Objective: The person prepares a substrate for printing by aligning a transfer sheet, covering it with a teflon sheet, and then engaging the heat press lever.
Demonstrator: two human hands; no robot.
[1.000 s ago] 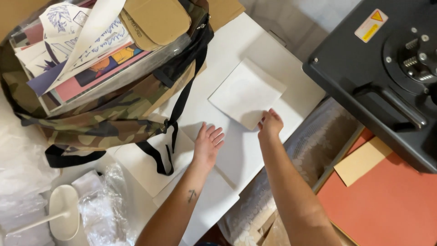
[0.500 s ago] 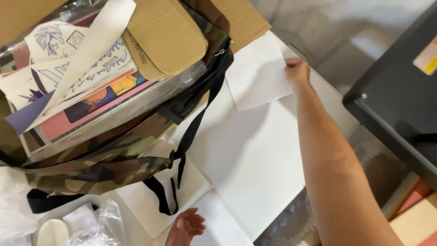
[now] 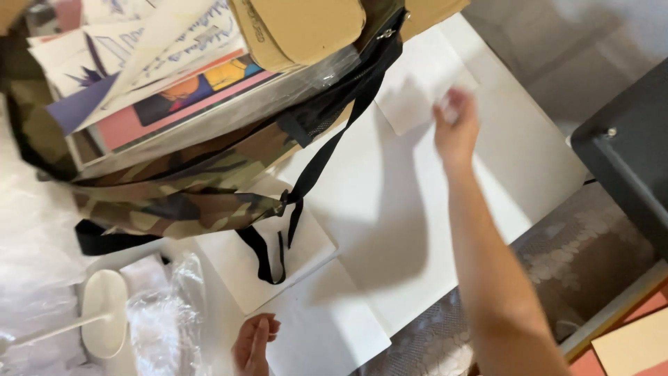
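Blurrily, right hand (image 3: 456, 129) pinches white sheet (image 3: 421, 80); left hand (image 3: 254, 342), half cut off, released.

The right hand (image 3: 456, 129) was bare, with no glove, ring or watch showing, and the forearm behind it carried no sleeve as far as the frame's lower edge. The left hand (image 3: 254, 345) was likewise bare and unadorned.

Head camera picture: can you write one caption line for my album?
Right hand lifts a white sheet beside a camouflage bag; left hand rests on white boards.
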